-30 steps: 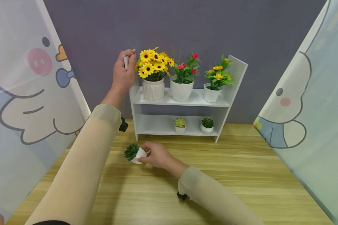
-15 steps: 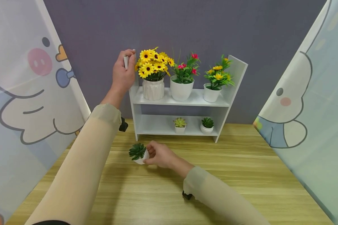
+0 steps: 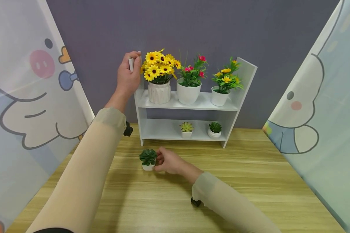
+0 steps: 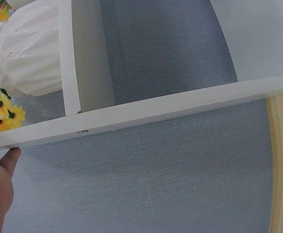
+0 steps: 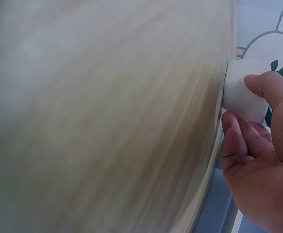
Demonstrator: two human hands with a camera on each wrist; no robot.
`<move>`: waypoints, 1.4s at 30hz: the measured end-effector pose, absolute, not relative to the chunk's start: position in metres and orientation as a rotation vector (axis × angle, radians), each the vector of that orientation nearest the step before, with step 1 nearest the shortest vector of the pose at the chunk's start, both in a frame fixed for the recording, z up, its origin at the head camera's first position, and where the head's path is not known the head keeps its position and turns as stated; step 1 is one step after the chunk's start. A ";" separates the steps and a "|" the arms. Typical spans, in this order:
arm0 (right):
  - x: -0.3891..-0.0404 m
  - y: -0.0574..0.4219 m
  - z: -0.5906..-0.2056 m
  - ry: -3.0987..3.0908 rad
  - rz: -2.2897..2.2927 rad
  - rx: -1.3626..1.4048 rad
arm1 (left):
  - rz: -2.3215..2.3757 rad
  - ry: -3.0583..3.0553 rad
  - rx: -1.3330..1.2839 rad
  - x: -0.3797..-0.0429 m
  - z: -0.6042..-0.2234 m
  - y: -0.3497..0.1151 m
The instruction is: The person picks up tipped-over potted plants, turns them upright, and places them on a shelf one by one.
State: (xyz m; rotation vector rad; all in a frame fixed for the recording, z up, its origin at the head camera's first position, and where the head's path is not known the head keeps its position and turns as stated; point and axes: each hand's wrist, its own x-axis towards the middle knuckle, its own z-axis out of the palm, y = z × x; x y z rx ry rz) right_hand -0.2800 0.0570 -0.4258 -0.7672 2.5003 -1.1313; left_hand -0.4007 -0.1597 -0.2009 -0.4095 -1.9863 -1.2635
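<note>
A small potted succulent (image 3: 148,157) with dark green leaves and a white pot (image 5: 243,90) stands upright on the wooden table, in front of the shelf's left end. My right hand (image 3: 170,161) pinches that pot from its right side; in the right wrist view the thumb (image 5: 262,85) lies along one side and the fingers curl at the other. My left hand (image 3: 129,74) grips the top of the left side panel (image 4: 156,109) of the white shelf (image 3: 163,127). In the left wrist view only part of this hand shows, at the left edge.
The upper board bears a pot of yellow daisies (image 3: 159,92), a pink-flowered plant (image 3: 188,92) and a yellow-flowered plant (image 3: 220,97). On the lower board stand a light green succulent (image 3: 186,127) and a dark one (image 3: 214,129). A grey wall (image 3: 192,26) rises behind.
My right hand has moved slightly right with the potted succulent and turned it from lying tilted to standing upright. My left hand has stayed on the shelf panel.
</note>
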 end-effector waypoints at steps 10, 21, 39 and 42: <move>-0.279 0.056 -0.425 2.471 -1.139 -0.727 | -1.272 -1.980 -0.412 -0.400 -0.201 -0.160; -0.282 0.055 -0.431 2.425 -1.254 -0.748 | -1.275 -1.982 -0.415 -0.398 -0.201 -0.158; -0.300 0.066 -0.408 2.481 -1.414 -0.675 | -1.283 -1.994 -0.409 -0.398 -0.201 -0.159; -0.305 0.066 -0.405 2.479 -1.469 -0.654 | -1.287 -1.995 -0.407 -0.398 -0.200 -0.158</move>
